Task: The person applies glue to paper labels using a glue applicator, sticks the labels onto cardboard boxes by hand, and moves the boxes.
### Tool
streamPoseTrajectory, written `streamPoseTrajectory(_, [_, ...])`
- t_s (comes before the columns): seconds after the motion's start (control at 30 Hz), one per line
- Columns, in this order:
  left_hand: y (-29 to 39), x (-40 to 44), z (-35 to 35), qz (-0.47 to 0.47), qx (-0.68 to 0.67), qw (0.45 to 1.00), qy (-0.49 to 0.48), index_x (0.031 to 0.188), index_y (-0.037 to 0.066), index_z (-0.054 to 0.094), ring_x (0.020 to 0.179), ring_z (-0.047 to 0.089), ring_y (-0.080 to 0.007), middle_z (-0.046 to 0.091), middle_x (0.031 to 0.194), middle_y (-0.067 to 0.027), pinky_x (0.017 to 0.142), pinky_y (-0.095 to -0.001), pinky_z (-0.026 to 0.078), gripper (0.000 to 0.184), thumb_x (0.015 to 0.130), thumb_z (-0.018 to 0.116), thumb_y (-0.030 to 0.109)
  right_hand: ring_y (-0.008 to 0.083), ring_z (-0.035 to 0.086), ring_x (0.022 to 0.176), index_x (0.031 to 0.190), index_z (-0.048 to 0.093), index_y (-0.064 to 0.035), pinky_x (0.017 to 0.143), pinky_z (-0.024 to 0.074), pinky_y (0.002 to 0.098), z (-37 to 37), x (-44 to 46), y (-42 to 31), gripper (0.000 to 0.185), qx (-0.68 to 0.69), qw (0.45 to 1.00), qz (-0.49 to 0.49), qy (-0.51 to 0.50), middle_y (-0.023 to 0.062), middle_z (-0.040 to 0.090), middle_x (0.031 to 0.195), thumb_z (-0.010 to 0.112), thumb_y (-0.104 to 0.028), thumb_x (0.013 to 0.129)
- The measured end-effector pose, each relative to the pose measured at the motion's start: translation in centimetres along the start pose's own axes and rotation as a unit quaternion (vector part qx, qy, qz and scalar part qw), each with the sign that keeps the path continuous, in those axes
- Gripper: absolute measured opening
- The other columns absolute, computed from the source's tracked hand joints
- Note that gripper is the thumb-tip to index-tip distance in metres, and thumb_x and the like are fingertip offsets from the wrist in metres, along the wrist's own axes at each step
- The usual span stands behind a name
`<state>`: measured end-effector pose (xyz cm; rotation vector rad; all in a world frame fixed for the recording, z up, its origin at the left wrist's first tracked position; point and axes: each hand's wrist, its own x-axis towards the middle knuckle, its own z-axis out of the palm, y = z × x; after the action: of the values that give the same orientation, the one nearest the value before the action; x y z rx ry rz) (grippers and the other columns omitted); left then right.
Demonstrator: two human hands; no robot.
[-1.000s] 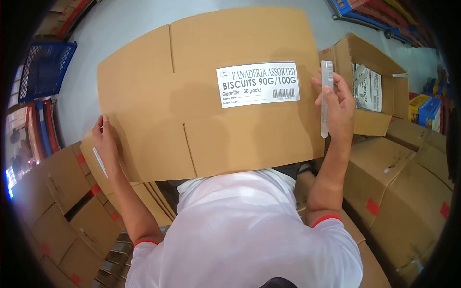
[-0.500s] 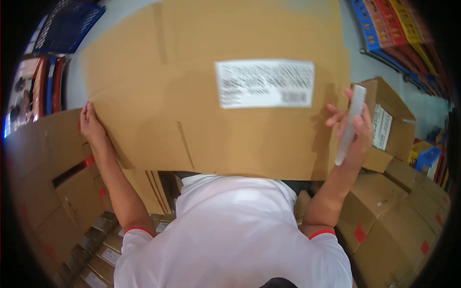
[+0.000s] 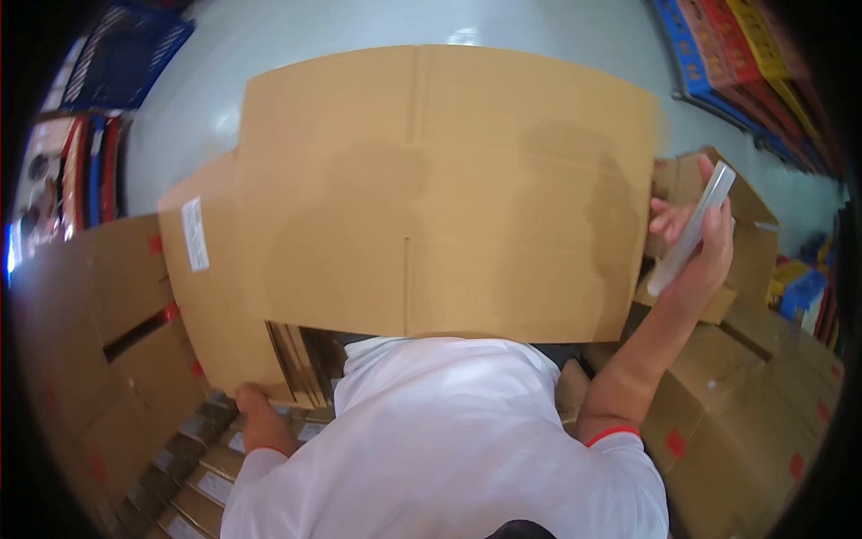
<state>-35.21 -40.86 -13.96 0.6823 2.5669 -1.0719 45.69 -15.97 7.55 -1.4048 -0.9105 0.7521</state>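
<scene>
Nearest to me is my own white short-sleeved shirt with red cuff trim [image 3: 458, 422], and right at its front, across my lap, lies a large flat sheet of plain brown cardboard [image 3: 449, 202]. The sheet's long axis runs from left to right, with one slot cut in from the far edge and another from the near edge. My left hand [image 3: 251, 397] is low, below the sheet's left end and apart from it; it is at the bottom edge of a flattened brown cardboard piece with a white paper label [image 3: 211, 305], which lies to the left, partly under the sheet. Its fingers are hidden, so I cannot tell whether they pinch that edge or only rest there. My right hand [image 3: 708, 254] is the nearer one to the sheet, raised just beside its right edge; the thumb presses a slim, pale translucent strip [image 3: 690, 232] against the hand, while the other fingers I can see are loosely spread. Just past that hand stands an open brown cardboard box [image 3: 752, 260], partly covered by it. Farther off, blue, red and yellow plastic crates [image 3: 750, 67] are stacked to the right on the pale grey floor [image 3: 341, 31], and a dark blue mesh-sided crate [image 3: 126, 58] stands at far left.
</scene>
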Motion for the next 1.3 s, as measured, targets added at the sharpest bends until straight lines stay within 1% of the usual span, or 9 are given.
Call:
streamPoseTrajectory(0.07, [0.6,-1.8,0.2,0.059,0.120,0.991,-0.022,0.125,0.005,0.073,0.115,0.071,-0.0344,0.074,0.125,-0.0183,0.094,-0.0476,0.058,0.036,0.100,0.061,0.028,0.0187,0.062,0.068,0.149,0.046,0.0087,0.085,0.0559,0.0417,-2.1,0.5,-0.9,0.060,0.007,0.999,-0.019,0.038,0.0054,0.057,0.068,0.049,-0.033,0.106])
streamPoseTrajectory(0.2, [1.3,-1.5,0.3,0.038,0.089,0.995,-0.037,0.128,0.005,0.071,0.117,0.069,-0.0360,0.072,0.126,-0.0196,0.097,-0.0487,0.056,0.039,0.100,0.063,0.031,0.0169,0.059,0.067,0.144,0.050,0.0074,0.074,0.0540,0.0346,-6.5,1.5,-3.4,0.051,0.048,0.990,-0.083,0.105,0.0073,0.062,0.081,0.051,-0.028,0.108])
streamPoseTrajectory(0.33, [1.6,0.0,-0.9,-0.007,0.078,0.997,-0.029,0.131,0.006,0.069,0.119,0.067,-0.0376,0.071,0.127,-0.0209,0.099,-0.0498,0.055,0.043,0.099,0.064,0.034,0.0093,0.054,0.064,0.122,0.068,0.0030,0.059,0.0437,0.0257,-11.1,1.3,-1.8,0.034,-0.064,0.965,-0.121,0.225,0.0033,0.061,0.078,0.069,-0.023,0.101])
streamPoseTrajectory(0.37, [1.9,0.5,-1.2,-0.033,0.064,0.997,-0.012,0.131,0.006,0.069,0.120,0.066,-0.0380,0.071,0.127,-0.0212,0.100,-0.0500,0.054,0.044,0.099,0.064,0.034,0.0091,0.054,0.064,0.114,0.071,0.0012,0.059,0.0441,0.0273,-12.5,1.3,-0.7,0.029,-0.200,0.947,-0.074,0.239,0.0020,0.060,0.075,0.071,-0.024,0.100])
streamPoseTrajectory(0.47, [3.7,3.0,-3.6,-0.193,-0.055,0.972,0.119,0.134,0.006,0.067,0.121,0.065,-0.0392,0.069,0.128,-0.0222,0.102,-0.0508,0.053,0.047,0.098,0.065,0.037,0.0196,0.063,0.065,0.097,0.075,-0.0037,0.063,0.0485,0.0375,-15.5,2.0,2.7,0.029,-0.455,0.867,-0.005,0.203,0.0058,0.065,0.070,0.076,-0.033,0.095])
streamPoseTrajectory(0.57, [6.2,6.4,-8.6,-0.277,-0.294,0.844,0.353,0.136,0.006,0.066,0.123,0.063,-0.0404,0.068,0.129,-0.0231,0.103,-0.0517,0.052,0.050,0.098,0.066,0.039,0.0358,0.070,0.075,0.101,0.075,-0.0041,0.071,0.0522,0.0469,-18.3,3.3,7.8,0.034,-0.543,0.822,0.019,0.170,0.0168,0.072,0.080,0.077,-0.037,0.091])
streamPoseTrajectory(0.83, [17.5,7.2,-26.1,0.242,-0.393,0.652,0.601,0.130,-0.008,0.067,0.125,0.057,-0.0493,0.063,0.132,-0.0326,0.108,-0.0560,0.044,0.047,0.101,0.062,0.029,0.0434,0.070,0.093,0.102,0.076,-0.0054,0.082,0.0538,0.0527,-18.3,6.7,12.6,0.036,-0.584,0.796,0.058,0.151,0.0206,0.075,0.094,0.078,-0.039,0.088])
streamPoseTrajectory(0.93, [22.2,-0.2,-29.6,0.351,-0.412,0.631,0.556,0.132,-0.007,0.066,0.131,0.053,-0.0464,0.060,0.137,-0.0312,0.113,-0.0536,0.041,0.044,0.103,0.060,0.026,0.0441,0.070,0.095,0.101,0.077,-0.0059,0.082,0.0535,0.0525,-17.8,7.4,13.7,0.036,-0.586,0.800,0.056,0.119,0.0210,0.075,0.095,0.080,-0.039,0.087])
streamPoseTrajectory(1.3, [26.7,-1.2,-28.0,0.398,-0.389,0.644,0.525,0.137,-0.002,0.065,0.142,0.044,-0.0399,0.057,0.144,-0.0238,0.120,-0.0498,0.034,0.044,0.107,0.056,0.030,0.0394,0.072,0.109,0.125,0.068,-0.0028,0.091,0.0572,0.0492,-16.3,7.4,15.1,0.069,-0.625,0.760,0.138,0.112,0.0222,0.072,0.122,0.089,-0.047,0.076])
